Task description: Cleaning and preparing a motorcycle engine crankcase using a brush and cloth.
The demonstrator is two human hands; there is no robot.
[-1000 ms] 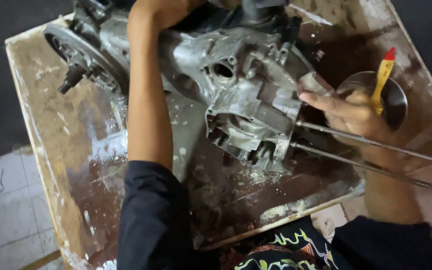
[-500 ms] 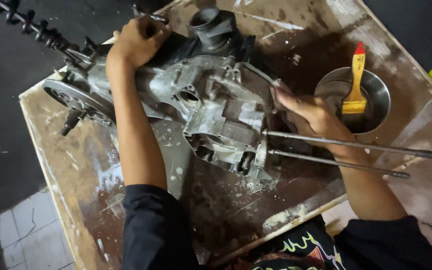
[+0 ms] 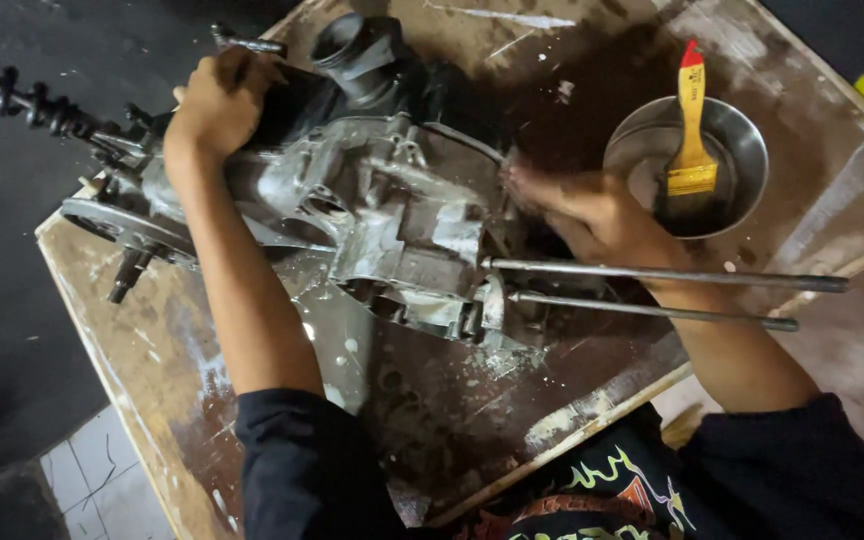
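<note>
So the big greasy engine case (image 3: pixel 382 220) is lying on its side on a stained wooden board (image 3: pixel 152 370), and its long axis runs pretty much left to right across the view, tilted a bit so the left end sits further from the person. Two long steel studs (image 3: pixel 652 290) stick straight out of the right end of the case, parallel to each other, pointing off past the board's right edge.

The left hand (image 3: pixel 217 100) is up at the far left top of the case, curled over the dark upper part near the round intake port (image 3: pixel 357 45). Looks like a firm hold, fingers wrapped over the edge, basically steadying the whole lump. The right hand (image 3: pixel 592 215) is at the opposite end, right where the studs leave the case, fingers pushed in against the metal just above the upper stud. It's a bit blurred, so whether it's pinching something small or just pressing there is impossible to tell.

So the case sits between the two hands, one on each end of its length. The right hand is the nearer one to the studs and also to the metal bowl (image 3: pixel 742 150) just beyond it, where a yellow-handled paintbrush (image 3: pixel 692 130) stands with its bristles down in the bowl.
</note>
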